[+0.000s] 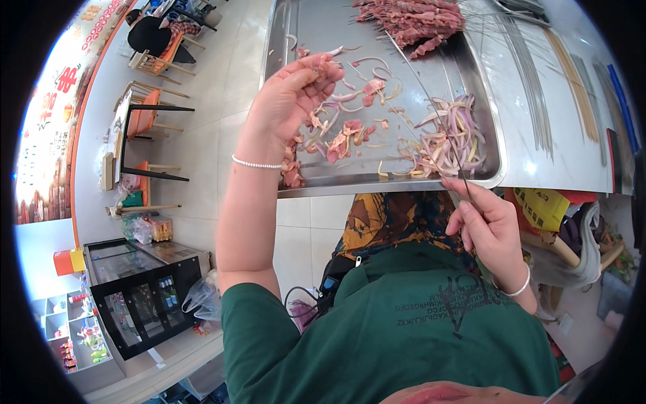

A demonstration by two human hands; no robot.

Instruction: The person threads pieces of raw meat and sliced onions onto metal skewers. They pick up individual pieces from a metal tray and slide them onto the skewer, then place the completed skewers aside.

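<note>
My left hand [305, 93] is raised over the left part of a steel tray [404, 146], its fingertips pinching a small piece of raw meat [325, 65]. Low at the tray's near right edge, my right hand [484, 222] grips thin metal skewers [424, 90] that slant up and left across the tray. Sliced red onion [449, 136] is heaped in the near right corner. Loose meat pieces [345, 140] and onion strips lie scattered below my left hand. At the far side rests a pile of threaded meat skewers [411, 22].
Right of the tray, bare metal skewers [527, 91] and bamboo sticks [575, 86] lie on the steel table [509, 166]. A seated person [151, 35], chairs [144, 113] and a glass-fronted cabinet [146, 298] are to the left. A yellow bag [545, 207] sits below the table's right side.
</note>
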